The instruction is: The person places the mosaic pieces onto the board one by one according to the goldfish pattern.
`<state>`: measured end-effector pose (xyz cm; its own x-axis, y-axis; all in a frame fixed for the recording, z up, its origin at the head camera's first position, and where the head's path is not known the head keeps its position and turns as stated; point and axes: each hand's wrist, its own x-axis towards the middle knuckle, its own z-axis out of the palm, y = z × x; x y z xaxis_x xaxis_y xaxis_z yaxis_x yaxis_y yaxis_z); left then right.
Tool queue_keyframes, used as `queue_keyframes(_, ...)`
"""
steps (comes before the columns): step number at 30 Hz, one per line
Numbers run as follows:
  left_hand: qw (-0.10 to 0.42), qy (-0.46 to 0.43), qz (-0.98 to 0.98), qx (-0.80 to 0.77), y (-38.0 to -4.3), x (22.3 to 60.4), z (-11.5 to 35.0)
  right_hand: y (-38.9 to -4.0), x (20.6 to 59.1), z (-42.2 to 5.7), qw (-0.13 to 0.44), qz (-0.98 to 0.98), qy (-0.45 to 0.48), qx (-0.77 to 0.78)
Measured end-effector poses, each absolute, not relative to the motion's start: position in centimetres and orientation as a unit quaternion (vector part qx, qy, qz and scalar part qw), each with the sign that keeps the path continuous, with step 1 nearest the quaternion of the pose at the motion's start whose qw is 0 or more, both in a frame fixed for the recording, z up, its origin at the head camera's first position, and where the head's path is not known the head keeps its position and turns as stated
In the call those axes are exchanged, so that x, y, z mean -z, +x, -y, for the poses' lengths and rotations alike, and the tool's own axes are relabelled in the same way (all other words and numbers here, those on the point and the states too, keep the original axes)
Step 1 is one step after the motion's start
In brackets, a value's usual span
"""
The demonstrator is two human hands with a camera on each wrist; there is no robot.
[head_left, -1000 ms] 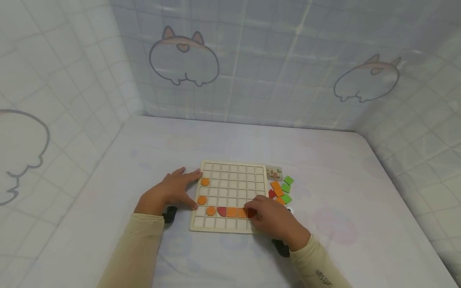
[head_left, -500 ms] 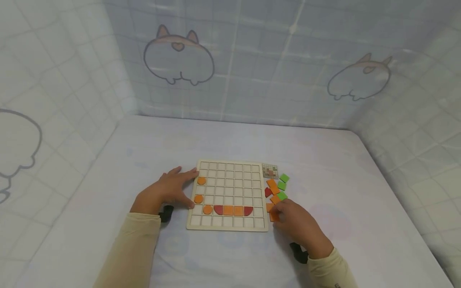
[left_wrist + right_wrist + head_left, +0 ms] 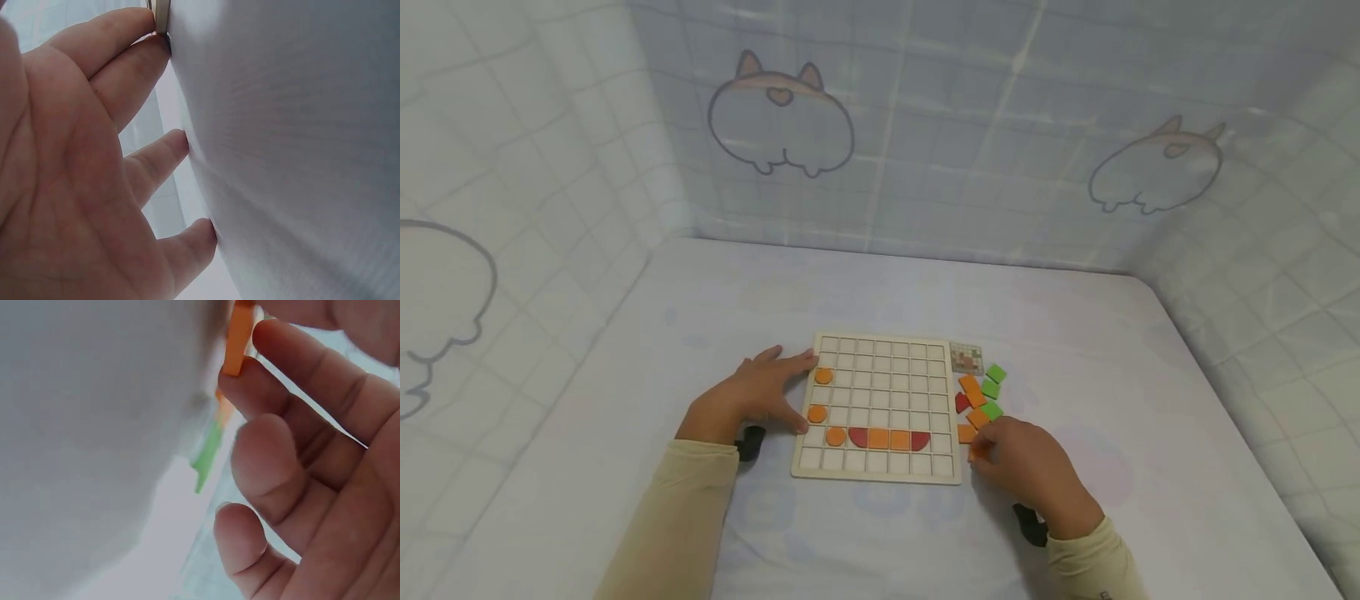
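Near the middle of the worktop [image 3: 1037, 308], well short of its far edge, a pale grid board [image 3: 881, 379] lay flat, only partly filled. It bore 7 pieces: 3 near-round orange tiles [image 3: 823, 377] towards its left edge, plus 2 orange square tiles [image 3: 878, 438] between 2 red quarter-round tiles [image 3: 858, 437]. Most cells were bare, so much seemed left to do. Beside the board's right edge lay 3 green tiles [image 3: 991, 388], a red tile [image 3: 962, 404] and several loose orange tiles [image 3: 967, 433]; a small printed card [image 3: 966, 358] sat near its far right corner.

The right hand [image 3: 1033, 465] pinched an orange tile [image 3: 238, 340] there. The left hand [image 3: 752, 400], fingers spread, touched the board's left edge.

Faintly printed pale cloth covered the worktop; beyond its far edge rose a grid-patterned wall [image 3: 940, 108] with 2 cartoon animal outlines [image 3: 780, 125].
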<state>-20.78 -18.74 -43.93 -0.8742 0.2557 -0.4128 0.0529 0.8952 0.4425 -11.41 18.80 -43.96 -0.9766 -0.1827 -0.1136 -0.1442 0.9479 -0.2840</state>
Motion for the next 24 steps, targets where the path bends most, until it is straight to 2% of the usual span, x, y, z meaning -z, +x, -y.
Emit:
queue_keyframes(7, 0.239, 0.076, -0.944, -0.213, -20.6, 43.8, 18.7, -12.5, 42.7, -17.1, 0.032, -0.97, -0.147, 0.191)
queue_keyframes(13, 0.235, 0.087, -0.942, -0.223, -20.6, 44.0, 18.7, -13.9, 43.0, -14.0, -0.002, -0.962, -0.219, 0.165)
queue_keyframes(24, 0.226, 0.1, -0.945, -0.215, -20.9, 44.1, 18.8, -16.0, 43.7, -10.9, 0.053, -0.963, -0.225, 0.137)
